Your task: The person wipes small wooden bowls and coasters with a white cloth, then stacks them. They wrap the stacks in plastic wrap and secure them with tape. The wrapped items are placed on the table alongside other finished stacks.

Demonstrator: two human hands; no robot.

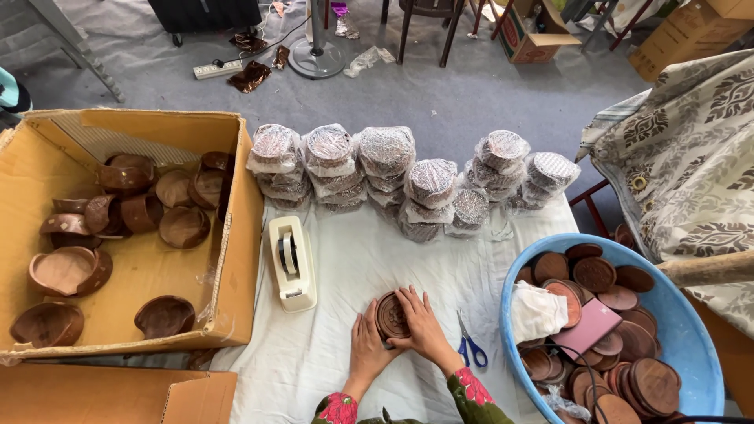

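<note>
Both hands reach forward from the bottom edge, forearms in floral sleeves angling inward toward each other. The left hand (pixel 366 345) lies palm down, fingers together and pointing ahead, thumb side turned inward. The right hand (pixel 420 323) sits just beside it and a little further forward, fingers curled and spread leftward, wrist bent. The two hands nearly touch.

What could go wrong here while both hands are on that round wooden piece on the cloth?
1. The scissors lie right beside the right hand; a sideways move might catch the blades.
2. The wrapped stacks stand piled high at the table's far edge and could topple if the white cloth gets tugged.
3. The left hand and right hand cover the carved wooden disc, hiding the grip.
</note>
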